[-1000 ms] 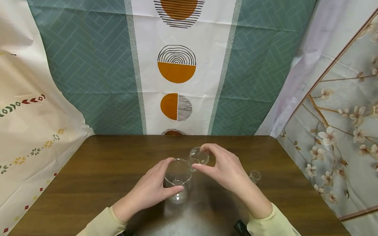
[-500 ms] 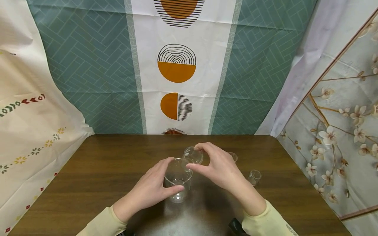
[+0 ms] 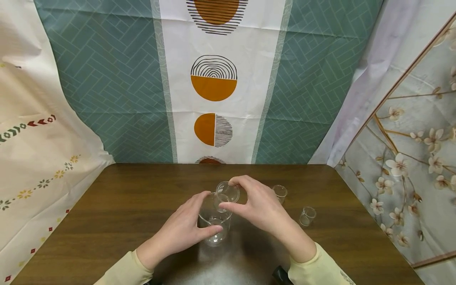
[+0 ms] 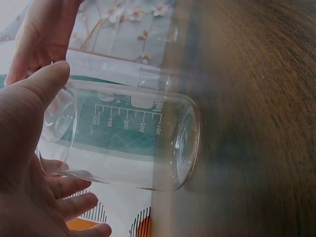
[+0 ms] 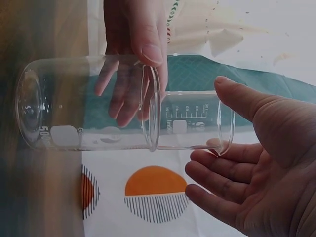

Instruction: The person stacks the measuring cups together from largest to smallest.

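A large clear glass beaker (image 3: 215, 227) with a printed scale stands upright on the brown table (image 3: 124, 206). My left hand (image 3: 209, 213) grips it from the left, thumb in front and fingers behind. My right hand (image 3: 228, 194) pinches a small clear beaker (image 3: 224, 189) between thumb and fingers. That beaker is tipped on its side, its mouth at the large beaker's rim. The right wrist view shows the small beaker (image 5: 192, 121) lined up with the large beaker (image 5: 84, 103). In the left wrist view my thumb (image 4: 29, 108) lies across the large beaker (image 4: 128, 133).
Two more small glass beakers stand on the table to the right, one (image 3: 280, 193) just behind my right hand and one (image 3: 307, 216) nearer the right edge. Patterned cloth hangs at the back and on both sides.
My right hand has carried the small beaker left and down, from above and beside the large beaker to its rim. The small beaker behind that hand has come into sight. The left hand stays put.
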The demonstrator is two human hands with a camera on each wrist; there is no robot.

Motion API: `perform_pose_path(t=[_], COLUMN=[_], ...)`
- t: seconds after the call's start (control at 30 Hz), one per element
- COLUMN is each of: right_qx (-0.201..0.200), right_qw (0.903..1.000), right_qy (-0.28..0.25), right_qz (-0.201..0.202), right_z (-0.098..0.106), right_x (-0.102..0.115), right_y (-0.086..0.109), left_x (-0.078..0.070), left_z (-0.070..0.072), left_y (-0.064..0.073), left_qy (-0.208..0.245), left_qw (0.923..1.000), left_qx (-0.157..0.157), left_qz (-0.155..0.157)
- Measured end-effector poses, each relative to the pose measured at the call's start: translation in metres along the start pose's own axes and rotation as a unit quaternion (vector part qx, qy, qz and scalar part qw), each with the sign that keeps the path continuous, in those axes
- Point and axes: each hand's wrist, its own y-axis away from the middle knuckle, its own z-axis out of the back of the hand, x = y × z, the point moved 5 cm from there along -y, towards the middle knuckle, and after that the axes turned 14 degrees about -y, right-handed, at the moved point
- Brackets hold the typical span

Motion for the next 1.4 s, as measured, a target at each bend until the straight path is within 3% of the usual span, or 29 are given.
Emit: perform_pose_path(t=[0.37, 0.67, 1.4], right_qx=[0.015, 0.027, 0.079], right_qw=[0.9998, 0.9996, 0.9964], right_qy=[0.003, 0.005, 0.030], right_qz=[-0.009, 0.012, 0.012], right_z=[-0.010, -0.018, -0.038], right_x=[0.002, 0.000, -0.006], right_y=[0.003, 0.002, -0.004], left_x=[0.001, 0.001, 0.002], left_z=[-0.001, 0.000, 0.001], left_y=[0.000, 0.000, 0.003], left_qy=[-0.001, 0.003, 0.020], left_qw=[1.0000, 1.0000, 0.9997], left_qx=[-0.002, -0.005, -0.011], left_qz=[0.001, -0.002, -0.005])
